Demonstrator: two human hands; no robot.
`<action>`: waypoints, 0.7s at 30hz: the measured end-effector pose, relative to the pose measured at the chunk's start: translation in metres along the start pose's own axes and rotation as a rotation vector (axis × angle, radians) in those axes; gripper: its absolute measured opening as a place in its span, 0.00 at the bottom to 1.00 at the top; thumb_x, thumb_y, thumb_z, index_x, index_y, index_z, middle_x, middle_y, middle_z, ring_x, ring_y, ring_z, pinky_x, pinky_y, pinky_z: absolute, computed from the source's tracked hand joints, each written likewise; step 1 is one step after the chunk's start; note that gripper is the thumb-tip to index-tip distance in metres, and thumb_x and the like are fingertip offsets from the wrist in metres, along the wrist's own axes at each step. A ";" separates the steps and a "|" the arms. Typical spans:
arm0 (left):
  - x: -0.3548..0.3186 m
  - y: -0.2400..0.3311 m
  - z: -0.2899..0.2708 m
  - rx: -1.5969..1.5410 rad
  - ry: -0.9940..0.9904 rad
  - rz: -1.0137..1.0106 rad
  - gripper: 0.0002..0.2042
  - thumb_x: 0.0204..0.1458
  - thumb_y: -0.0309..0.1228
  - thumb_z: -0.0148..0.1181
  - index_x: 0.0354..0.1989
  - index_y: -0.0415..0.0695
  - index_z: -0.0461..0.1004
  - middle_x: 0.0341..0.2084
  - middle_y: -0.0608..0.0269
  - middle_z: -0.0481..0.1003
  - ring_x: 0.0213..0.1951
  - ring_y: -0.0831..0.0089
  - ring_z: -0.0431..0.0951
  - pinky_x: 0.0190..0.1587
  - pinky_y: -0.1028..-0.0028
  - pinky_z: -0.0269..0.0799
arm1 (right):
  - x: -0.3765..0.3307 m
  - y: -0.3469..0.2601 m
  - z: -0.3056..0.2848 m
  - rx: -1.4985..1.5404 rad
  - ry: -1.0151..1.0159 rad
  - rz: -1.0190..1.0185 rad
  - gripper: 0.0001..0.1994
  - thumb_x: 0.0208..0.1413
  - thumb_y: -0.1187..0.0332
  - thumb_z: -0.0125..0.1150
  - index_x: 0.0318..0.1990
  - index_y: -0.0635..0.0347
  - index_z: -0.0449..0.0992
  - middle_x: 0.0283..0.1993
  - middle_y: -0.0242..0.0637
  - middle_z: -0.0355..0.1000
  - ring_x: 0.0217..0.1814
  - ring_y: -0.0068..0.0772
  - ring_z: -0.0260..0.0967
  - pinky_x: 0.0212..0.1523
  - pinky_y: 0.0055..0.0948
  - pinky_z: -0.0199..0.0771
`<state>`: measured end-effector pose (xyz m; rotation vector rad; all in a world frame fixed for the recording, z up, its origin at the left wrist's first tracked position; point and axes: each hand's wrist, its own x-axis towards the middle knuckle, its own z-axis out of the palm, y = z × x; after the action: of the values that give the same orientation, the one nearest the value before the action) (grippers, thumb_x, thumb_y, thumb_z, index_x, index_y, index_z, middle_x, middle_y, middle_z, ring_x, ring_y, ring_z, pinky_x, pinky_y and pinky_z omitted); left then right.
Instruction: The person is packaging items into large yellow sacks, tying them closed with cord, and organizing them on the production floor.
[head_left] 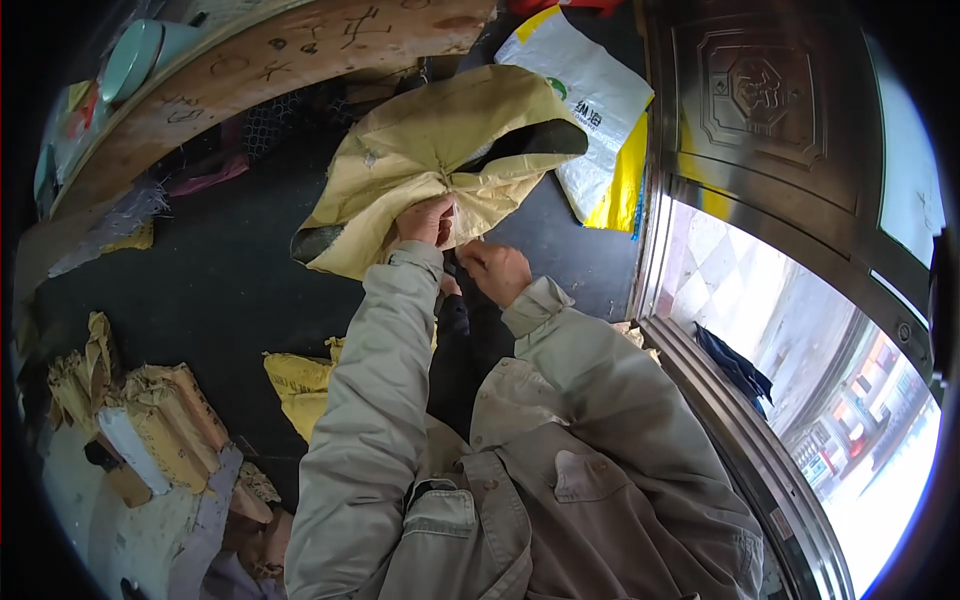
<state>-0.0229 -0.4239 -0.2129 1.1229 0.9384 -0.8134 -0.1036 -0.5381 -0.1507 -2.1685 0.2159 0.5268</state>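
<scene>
A tan woven sack (420,150) spreads out in front of me, gathered into folds at its middle, with a dark opening showing on its right side. My left hand (428,221) is closed on the gathered cloth of the sack at its near edge. Just to the right and a little nearer, my right hand (497,273) has its fingers curled into a pinch close to the same edge. What that pinch holds, if anything, is too small to tell. Below the hands a small skin-toned and dark shape (453,300) is partly hidden by my left sleeve.
A white and yellow sack (590,110) lies behind to the right. A wooden board (260,70) crosses the upper left. Folded brown paper sacks (175,420) are stacked at lower left, a yellow sack (298,385) beside them. A metal door (765,110) and doorway track (740,450) border the right.
</scene>
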 end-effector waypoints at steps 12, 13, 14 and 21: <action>0.006 -0.015 -0.003 -0.109 -0.022 0.175 0.05 0.38 0.28 0.61 0.18 0.41 0.74 0.13 0.71 0.68 0.12 0.84 0.62 0.14 0.83 0.56 | 0.070 0.033 0.005 0.689 0.036 0.383 0.10 0.44 0.66 0.60 0.34 0.60 0.76 0.17 0.27 0.64 0.17 0.16 0.57 0.17 0.19 0.56; 0.007 -0.017 -0.003 -0.113 -0.015 0.174 0.05 0.38 0.28 0.61 0.18 0.41 0.74 0.13 0.71 0.68 0.12 0.84 0.62 0.14 0.83 0.56 | 0.071 0.031 0.006 0.688 0.028 0.385 0.10 0.44 0.66 0.60 0.34 0.60 0.76 0.17 0.27 0.64 0.17 0.16 0.57 0.17 0.19 0.56; 0.007 -0.019 -0.003 -0.119 0.024 0.184 0.04 0.38 0.27 0.61 0.19 0.40 0.74 0.13 0.71 0.68 0.13 0.84 0.63 0.15 0.84 0.56 | 0.071 0.030 0.007 0.733 0.007 0.394 0.10 0.44 0.66 0.60 0.33 0.60 0.76 0.17 0.26 0.63 0.16 0.15 0.55 0.16 0.18 0.54; 0.003 -0.016 0.001 -0.151 0.068 0.189 0.04 0.38 0.26 0.61 0.20 0.38 0.75 0.14 0.71 0.69 0.17 0.85 0.64 0.19 0.84 0.58 | 0.075 0.023 0.002 0.801 -0.031 0.529 0.10 0.41 0.68 0.62 0.32 0.62 0.76 0.15 0.25 0.61 0.13 0.15 0.52 0.13 0.18 0.47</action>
<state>-0.0357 -0.4291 -0.2215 1.0939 0.9184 -0.5448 -0.0445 -0.5475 -0.2016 -1.3076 0.8421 0.6264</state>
